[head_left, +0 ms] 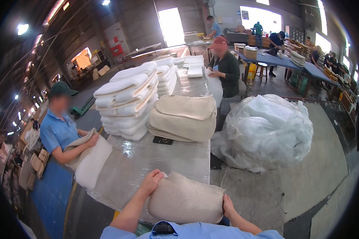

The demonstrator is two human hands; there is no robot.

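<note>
A beige fabric cushion cover [185, 199] lies across the near end of the table, close to my body. My left hand [152, 181] grips its upper left corner, where a small bit of white padding shows by the fingers. At the right edge, my right hand [229, 205] holds the cover's side, its fingertips partly hidden behind the fabric. Farther up the table sits a stack of folded beige covers [183, 115], with a flat dark item [162, 140] beside its near edge. Tall piles of folded white padding [125, 95] rise to the left of that stack.
A plastic-wrapped bundle of white padding [269, 131] stands on the floor at right. On the left, a co-worker [62, 127] handles a beige cover and white padding; another in a red cap [225, 71] works at the far right side. The table [127, 175] is plastic-covered.
</note>
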